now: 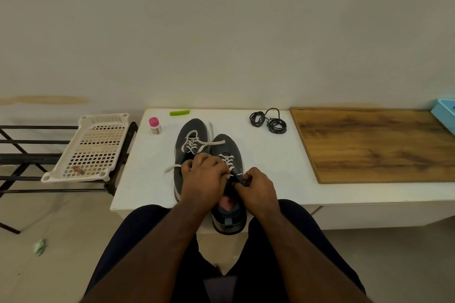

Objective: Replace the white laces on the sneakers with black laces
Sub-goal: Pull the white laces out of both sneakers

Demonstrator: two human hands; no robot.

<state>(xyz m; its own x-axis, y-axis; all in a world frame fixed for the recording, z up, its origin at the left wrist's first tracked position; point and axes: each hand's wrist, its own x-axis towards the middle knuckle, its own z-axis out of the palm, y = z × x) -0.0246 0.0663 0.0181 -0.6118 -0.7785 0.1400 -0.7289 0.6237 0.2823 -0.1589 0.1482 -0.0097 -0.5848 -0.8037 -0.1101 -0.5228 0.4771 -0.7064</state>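
Head view. Nearest: two forearms reaching forward over dark-clad knees to a white table. Left hand with fingers curled, pinching at the white lace near the top eyelets of the right-side sneaker. Right hand just beside it, fingers curled, pinching the same lace end at the shoe's collar. Heel of that sneaker hanging over the near table edge, pink insole showing between the wrists. Second grey sneaker touching it on the left, toe pointing away, its white lace loosened, ends trailing across the tabletop and over the neighbouring toe. Black laces lying in two loose coils near the far edge, well apart from the shoes, to their right. Small jar with a pink lid standing upright left of the shoes; green comb-like strip lying flat at the far edge. Wooden board covering the table's right part; corner of a blue box at the far right. Off to the left, a white perforated tray resting tilted on a black metal rack, a small red item lying in it. Crumpled green scrap on the floor.
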